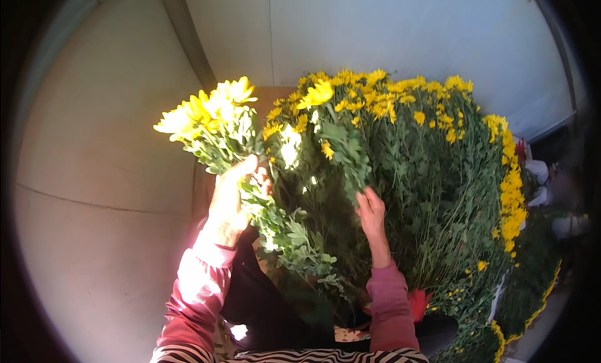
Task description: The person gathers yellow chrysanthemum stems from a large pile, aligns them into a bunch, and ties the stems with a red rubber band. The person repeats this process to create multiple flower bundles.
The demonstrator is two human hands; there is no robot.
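Observation:
A bunch of yellow chrysanthemums [206,112] is gripped around the stems by my left hand [235,187], held up on the left in bright sun. Its leafy stems [291,231] trail down to the right below the hand. My right hand [372,209] is closed round the stem of a single yellow chrysanthemum [317,95], whose bloom leans up and to the left. Behind and to the right of it lies a big heap of cut chrysanthemums [438,169], with blooms along the far and right edges. My right fingers are partly hidden by leaves.
Pale sheeting walls [106,144] rise at the left and back, with a dark post [188,37] between them. At the right edge a person [557,181] is partly visible, blurred. Another row of yellow blooms [532,316] lies low on the right. Something red [419,303] is beside my right forearm.

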